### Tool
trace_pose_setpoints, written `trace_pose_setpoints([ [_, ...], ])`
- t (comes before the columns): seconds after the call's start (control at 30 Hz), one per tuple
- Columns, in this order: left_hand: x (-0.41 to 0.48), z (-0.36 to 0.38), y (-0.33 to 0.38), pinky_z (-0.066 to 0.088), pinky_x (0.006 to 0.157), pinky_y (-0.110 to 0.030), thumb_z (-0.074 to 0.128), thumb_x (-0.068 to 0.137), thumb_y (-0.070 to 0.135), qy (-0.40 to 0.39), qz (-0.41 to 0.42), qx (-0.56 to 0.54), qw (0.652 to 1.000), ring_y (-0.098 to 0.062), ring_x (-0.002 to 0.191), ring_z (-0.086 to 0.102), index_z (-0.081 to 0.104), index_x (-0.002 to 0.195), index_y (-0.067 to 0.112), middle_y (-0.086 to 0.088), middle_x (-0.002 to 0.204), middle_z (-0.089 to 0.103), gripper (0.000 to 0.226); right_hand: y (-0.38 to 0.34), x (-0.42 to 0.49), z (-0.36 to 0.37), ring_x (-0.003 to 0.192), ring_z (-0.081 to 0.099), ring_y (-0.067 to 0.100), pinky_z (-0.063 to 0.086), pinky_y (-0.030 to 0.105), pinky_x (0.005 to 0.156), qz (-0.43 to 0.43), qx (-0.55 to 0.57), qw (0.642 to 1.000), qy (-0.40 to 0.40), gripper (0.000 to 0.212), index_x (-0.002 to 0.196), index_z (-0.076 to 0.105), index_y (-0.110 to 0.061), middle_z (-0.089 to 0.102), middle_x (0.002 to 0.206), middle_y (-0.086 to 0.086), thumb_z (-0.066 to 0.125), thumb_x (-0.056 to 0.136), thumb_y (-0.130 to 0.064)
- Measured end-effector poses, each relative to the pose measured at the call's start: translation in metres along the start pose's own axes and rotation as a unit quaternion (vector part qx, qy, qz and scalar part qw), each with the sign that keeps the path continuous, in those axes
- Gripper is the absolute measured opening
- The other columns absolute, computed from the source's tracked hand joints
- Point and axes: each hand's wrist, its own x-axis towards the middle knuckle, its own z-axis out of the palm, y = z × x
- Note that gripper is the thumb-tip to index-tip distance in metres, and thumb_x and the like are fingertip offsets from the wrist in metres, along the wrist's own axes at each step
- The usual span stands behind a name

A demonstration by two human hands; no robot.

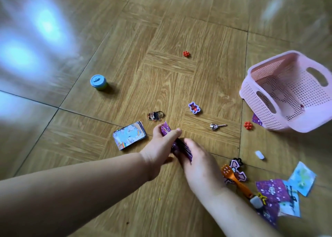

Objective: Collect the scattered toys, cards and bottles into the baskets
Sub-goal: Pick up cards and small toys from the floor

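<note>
fingers (156, 132) of the left hand (159, 147) curl round a purple card stack (166, 129). right hand (199, 166) grips its near end, forearms stretched low over the floor (161, 39). second card stack (129, 135) lies just left, pink basket (269, 118) well apart right.
</note>
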Motion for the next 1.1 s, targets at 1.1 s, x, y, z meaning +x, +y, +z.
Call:
trace_pose_setpoints([
  [1.1, 0.004, -0.002, -0.010, 0.032, 0.106, -0.024, 0.047, 0.100, 0.041, -0.005, 0.065, 0.206, 0.976, -0.013, 0.133, 0.042, 0.033, 0.149, 0.024, -0.002, 0.146, 0.046, 0.054, 0.039, 0.029, 0.022, 0.109, 0.050, 0.020, 0.037, 0.028, 0.084, 0.081, -0.047, 0.995, -0.035, 0.027, 0.113, 0.053, -0.023, 0.052, 0.117, -0.002, 0.056, 0.089, -0.009],
])
